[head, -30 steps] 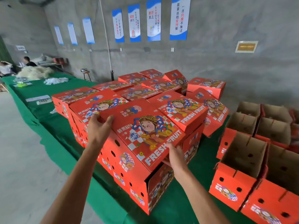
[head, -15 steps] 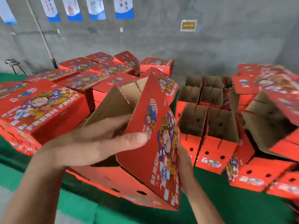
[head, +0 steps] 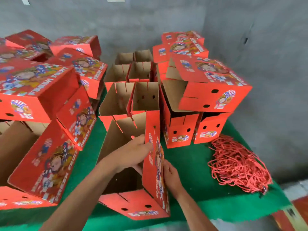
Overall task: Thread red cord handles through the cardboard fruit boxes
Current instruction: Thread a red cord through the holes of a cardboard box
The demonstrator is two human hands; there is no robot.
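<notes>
Red printed cardboard boxes are crowding the green table (head: 191, 164): a stack of closed ones (head: 35, 90) is lying at nine o'clock, exact count unclear through blur. At six o'clock one open box (head: 133, 202) is standing, brown inside, two holes showing in its near wall. The left hand (head: 131, 154) is gripping the top edge of its upright side panel, thumb outside; the right hand (head: 170, 174) is pressing loosely bent fingers against that panel's printed face. At three o'clock one heap of red cord handles (head: 238, 165) is lying untouched, well apart from both hands.
</notes>
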